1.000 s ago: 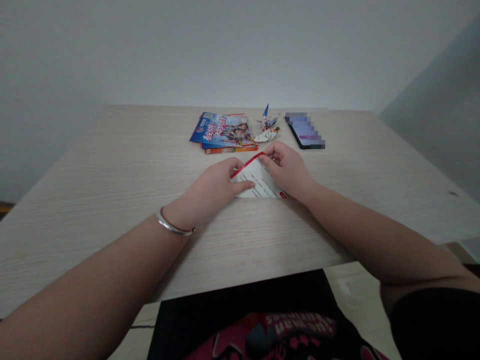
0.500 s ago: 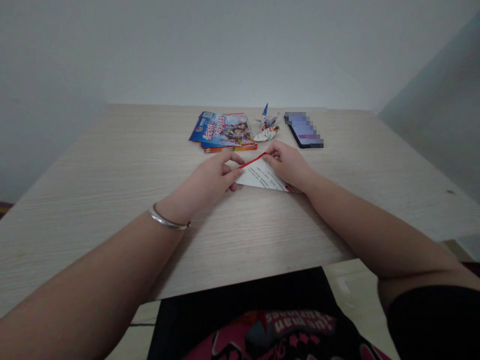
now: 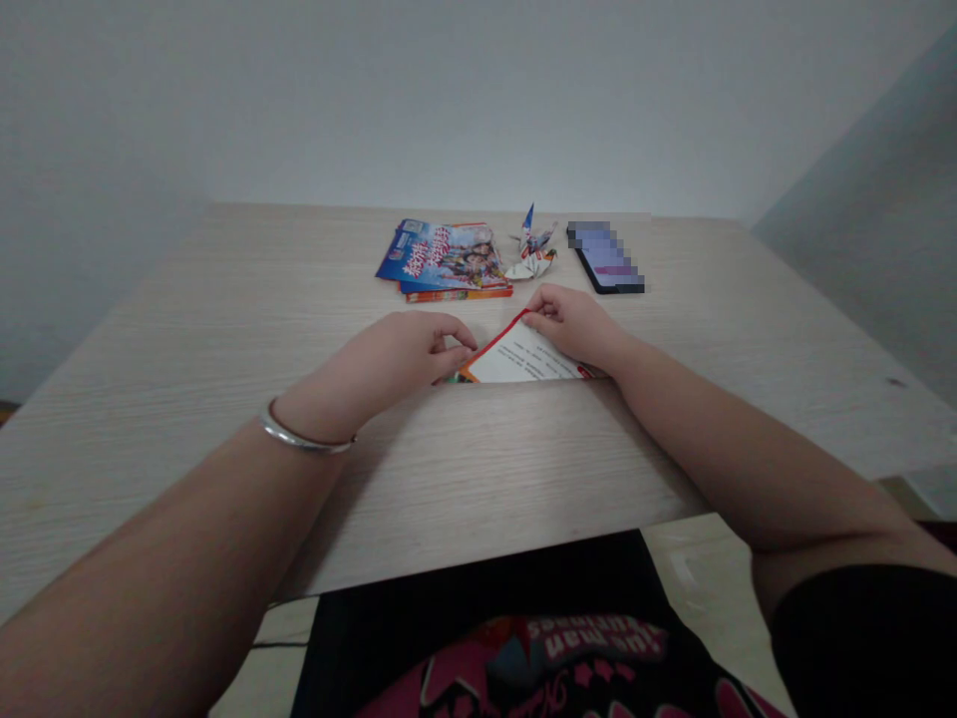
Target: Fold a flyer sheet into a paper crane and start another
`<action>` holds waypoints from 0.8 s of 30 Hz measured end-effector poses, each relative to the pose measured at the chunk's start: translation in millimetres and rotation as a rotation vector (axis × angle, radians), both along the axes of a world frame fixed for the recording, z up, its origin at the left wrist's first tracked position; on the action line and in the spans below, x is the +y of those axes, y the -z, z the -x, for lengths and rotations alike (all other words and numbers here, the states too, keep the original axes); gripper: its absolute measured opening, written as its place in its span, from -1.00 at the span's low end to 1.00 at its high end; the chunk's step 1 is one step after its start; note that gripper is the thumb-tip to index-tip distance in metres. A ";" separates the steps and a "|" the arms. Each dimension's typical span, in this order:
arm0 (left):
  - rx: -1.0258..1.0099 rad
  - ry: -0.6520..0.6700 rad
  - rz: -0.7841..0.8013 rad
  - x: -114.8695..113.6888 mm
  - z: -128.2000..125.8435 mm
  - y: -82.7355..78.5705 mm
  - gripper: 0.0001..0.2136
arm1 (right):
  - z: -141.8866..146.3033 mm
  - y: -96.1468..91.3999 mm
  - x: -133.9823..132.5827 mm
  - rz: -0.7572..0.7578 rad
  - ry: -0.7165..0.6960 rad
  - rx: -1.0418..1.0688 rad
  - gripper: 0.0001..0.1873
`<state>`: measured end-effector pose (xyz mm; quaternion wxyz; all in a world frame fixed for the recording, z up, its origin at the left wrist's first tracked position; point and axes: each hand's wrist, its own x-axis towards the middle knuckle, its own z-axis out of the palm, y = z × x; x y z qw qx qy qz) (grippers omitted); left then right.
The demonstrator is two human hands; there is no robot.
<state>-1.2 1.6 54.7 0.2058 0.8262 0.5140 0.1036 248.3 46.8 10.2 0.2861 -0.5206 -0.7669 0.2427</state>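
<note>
A folded sheet of white printed paper with a red edge [image 3: 519,361] lies flat on the wooden table [image 3: 224,329] in front of me. My left hand [image 3: 389,359], with a silver bangle at the wrist, has its fingers curled and pinching the paper's left corner. My right hand [image 3: 572,324] pinches the paper's upper point with its fingertips and rests on the right side of the sheet.
Behind the paper lie a stack of colourful leaflets [image 3: 441,261], a folded paper crane [image 3: 532,254] and a dark phone [image 3: 605,261]. A plain wall stands behind the table. The table's near edge runs just above my lap.
The raised red-edged flap has been pressed down flat onto the table. My left hand has slid a little left and toward me, and my right hand has stayed at the upper point.
</note>
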 end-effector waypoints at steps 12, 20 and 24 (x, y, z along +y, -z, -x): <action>0.104 0.514 -0.289 -7.5 -25.4 29.5 -0.63 | 6.2 3.4 9.0 -0.081 -0.128 -0.088 -0.94; 0.180 0.541 -0.344 -15.7 -27.0 42.3 -0.44 | 4.2 8.8 14.6 -0.107 -0.152 -0.143 -0.91; 0.146 0.548 -0.286 -15.6 -25.1 40.0 -0.42 | 5.1 8.5 18.8 -0.102 -0.174 -0.112 -0.92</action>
